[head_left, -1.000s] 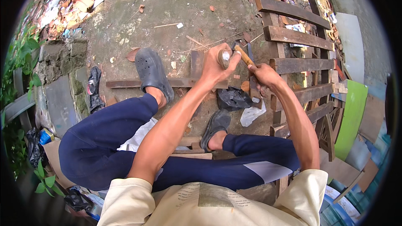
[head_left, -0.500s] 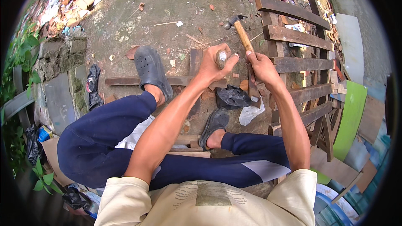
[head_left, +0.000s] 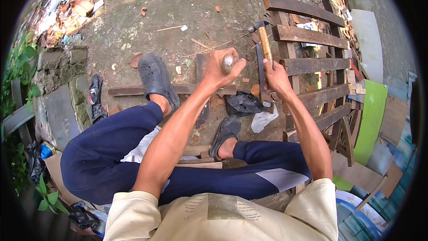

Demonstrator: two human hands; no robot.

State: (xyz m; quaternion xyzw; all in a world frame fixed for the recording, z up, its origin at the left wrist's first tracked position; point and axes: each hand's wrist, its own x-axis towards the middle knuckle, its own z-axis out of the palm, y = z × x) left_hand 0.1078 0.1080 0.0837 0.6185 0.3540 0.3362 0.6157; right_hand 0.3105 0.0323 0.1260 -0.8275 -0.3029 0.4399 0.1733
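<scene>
The right hand [head_left: 275,76] gripped a wooden-handled hammer [head_left: 264,44] low on its stiff shaft, head-heavy; the left hand [head_left: 221,68] clenched a rigid chisel [head_left: 228,62].

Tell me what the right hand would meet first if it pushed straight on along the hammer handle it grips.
Probably the top slat of the wooden pallet: the right hand points the hammer up-frame toward it, though depth is unclear.

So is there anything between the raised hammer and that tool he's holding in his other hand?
Nothing visible. The hammer in the right hand is raised beside the tool gripped in the left hand, with only open air between them.
</scene>
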